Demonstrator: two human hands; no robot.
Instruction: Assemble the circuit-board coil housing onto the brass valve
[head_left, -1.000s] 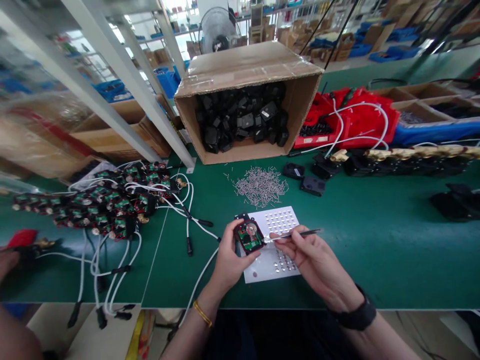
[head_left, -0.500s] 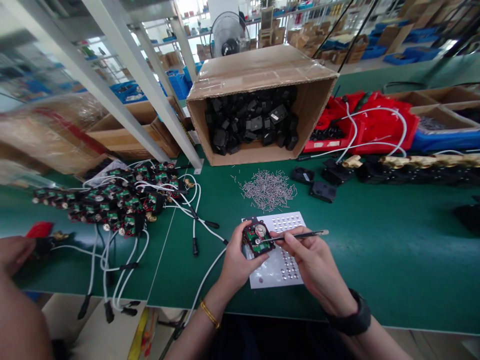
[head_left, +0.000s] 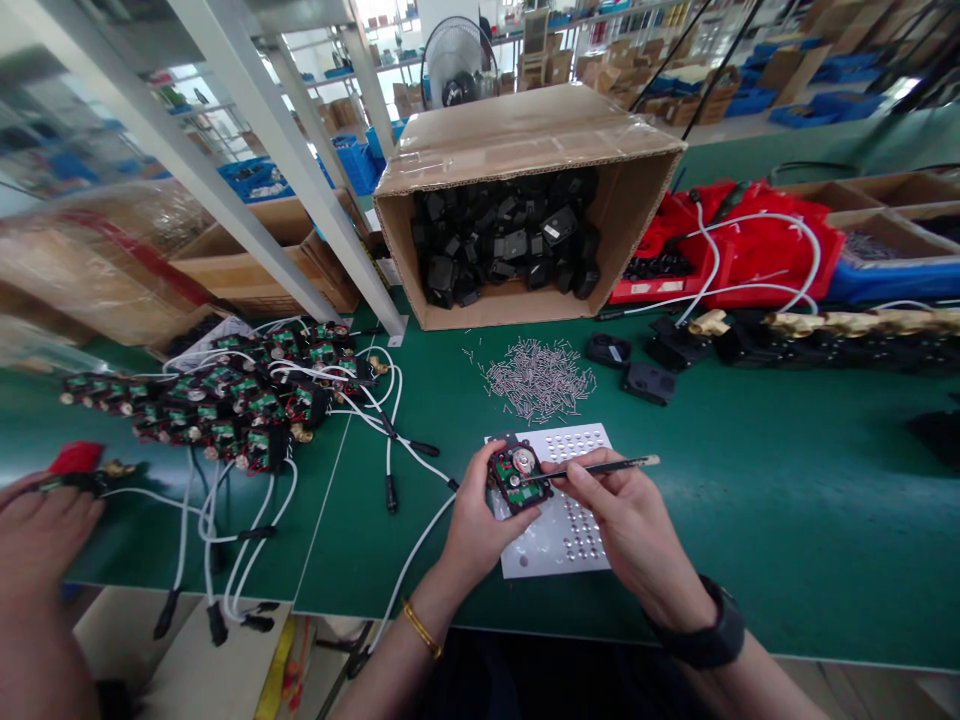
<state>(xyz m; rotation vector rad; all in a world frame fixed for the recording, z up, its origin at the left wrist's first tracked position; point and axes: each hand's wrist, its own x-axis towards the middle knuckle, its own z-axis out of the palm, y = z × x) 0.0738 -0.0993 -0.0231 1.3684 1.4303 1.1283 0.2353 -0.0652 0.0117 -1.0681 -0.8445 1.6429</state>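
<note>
Head view: at lower centre the left hand (head_left: 472, 520) is closed around a small black module (head_left: 517, 476) with a green board, holding it just above a white tray (head_left: 559, 545) on the green table (head_left: 787, 500). The right hand (head_left: 626, 515) pinches tweezers (head_left: 600, 467), their tip touching the module. Above lie loose pins (head_left: 540, 378) and an open box (head_left: 525, 200) of black parts. At left sits a pile of wired modules (head_left: 225, 400); another person's hand (head_left: 37, 530) rests lower left.

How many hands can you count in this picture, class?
3: the left hand holds a small circuit unit, the right hand holds tweezers, another person's hand at far left.
</note>
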